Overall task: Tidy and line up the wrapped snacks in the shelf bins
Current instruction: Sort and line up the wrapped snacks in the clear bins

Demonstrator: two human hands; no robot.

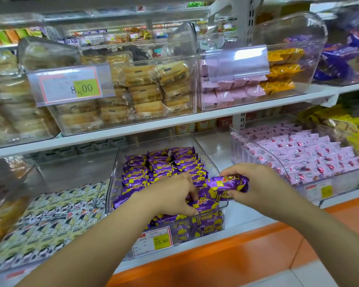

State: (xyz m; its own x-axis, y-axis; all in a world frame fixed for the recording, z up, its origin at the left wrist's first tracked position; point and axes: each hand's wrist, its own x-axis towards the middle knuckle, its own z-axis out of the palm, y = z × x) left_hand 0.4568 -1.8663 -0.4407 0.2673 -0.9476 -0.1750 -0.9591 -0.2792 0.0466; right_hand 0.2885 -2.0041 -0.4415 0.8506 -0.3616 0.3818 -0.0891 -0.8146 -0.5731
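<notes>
Clear plastic bin (pixel 210 162) of purple-and-yellow wrapped snacks (pixel 164 162) on white shelf (pixel 236 216).
A front snack (pixel 203 206) is pinched by the left hand (pixel 174 193); a second snack (pixel 228 183) is gripped by the right hand (pixel 255 183).

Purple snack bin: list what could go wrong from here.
1. The right hand holds a purple pack over the bin's right rim; it might slip and fall outside onto the shelf.
2. The left hand pinches one of the front packs, heaped level with the front wall; neighbours could spill over.

Centre frame, the purple-snack bin (pixel 113 179) stands open-topped under the white shelf edge (pixel 133 129); bare shelf (pixel 216 151) separates it from the pink-snack bin (pixel 235 141) rightward.
</notes>
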